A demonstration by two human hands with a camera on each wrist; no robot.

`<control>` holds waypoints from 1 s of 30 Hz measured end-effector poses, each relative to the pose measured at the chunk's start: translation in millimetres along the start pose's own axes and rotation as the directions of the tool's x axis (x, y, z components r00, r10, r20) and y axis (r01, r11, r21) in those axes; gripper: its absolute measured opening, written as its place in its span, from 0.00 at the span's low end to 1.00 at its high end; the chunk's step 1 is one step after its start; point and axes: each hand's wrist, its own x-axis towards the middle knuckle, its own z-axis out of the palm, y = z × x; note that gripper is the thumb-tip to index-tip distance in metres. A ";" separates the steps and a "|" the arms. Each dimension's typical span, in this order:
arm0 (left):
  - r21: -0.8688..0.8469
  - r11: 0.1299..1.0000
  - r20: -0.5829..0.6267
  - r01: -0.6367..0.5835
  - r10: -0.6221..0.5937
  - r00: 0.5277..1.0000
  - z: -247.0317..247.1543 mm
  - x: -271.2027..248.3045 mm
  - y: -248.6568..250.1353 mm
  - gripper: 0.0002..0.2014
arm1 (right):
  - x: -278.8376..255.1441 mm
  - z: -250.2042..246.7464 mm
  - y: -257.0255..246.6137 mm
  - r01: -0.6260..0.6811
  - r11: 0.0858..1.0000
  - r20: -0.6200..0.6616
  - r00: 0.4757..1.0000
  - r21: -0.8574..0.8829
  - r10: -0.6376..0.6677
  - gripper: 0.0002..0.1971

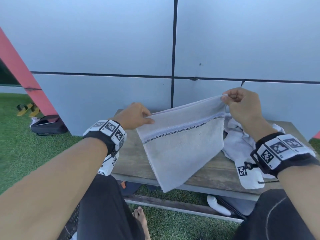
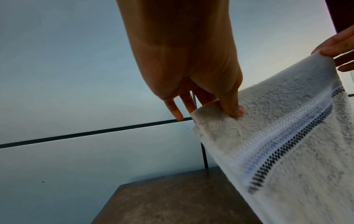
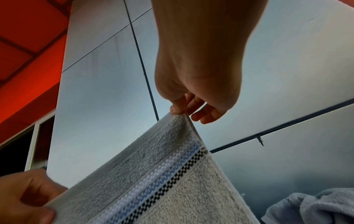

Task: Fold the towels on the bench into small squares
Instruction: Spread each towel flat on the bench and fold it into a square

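A pale grey towel point(image 1: 181, 144) with a white, blue and black checked stripe hangs in the air above the wooden bench point(image 1: 131, 153). My left hand point(image 1: 136, 116) pinches its upper left corner between thumb and fingers point(image 2: 232, 108). At the upper right corner my right hand point(image 1: 242, 104) pinches the hem, held higher than the left, so the top edge slopes. The same towel point(image 3: 172, 181) fills the lower part of the right wrist view, thumb point(image 3: 175, 109) on its corner. A crumpled heap of more pale towels point(image 1: 240, 141) lies on the bench to the right.
A grey panelled wall point(image 1: 103, 49) stands right behind the bench. Green artificial grass point(image 1: 26, 144) surrounds it. A black bag point(image 1: 49, 126) and yellow sandals point(image 1: 28, 110) lie on the grass at left. My legs in dark trousers point(image 1: 103, 205) sit before the bench.
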 end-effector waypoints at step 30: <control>-0.172 0.982 -0.267 -0.073 0.024 0.963 -61.0 40.6 -1.6 0.11 | 55.9 -7.0 5.2 -0.119 0.990 0.051 0.991 -0.071 0.122 0.04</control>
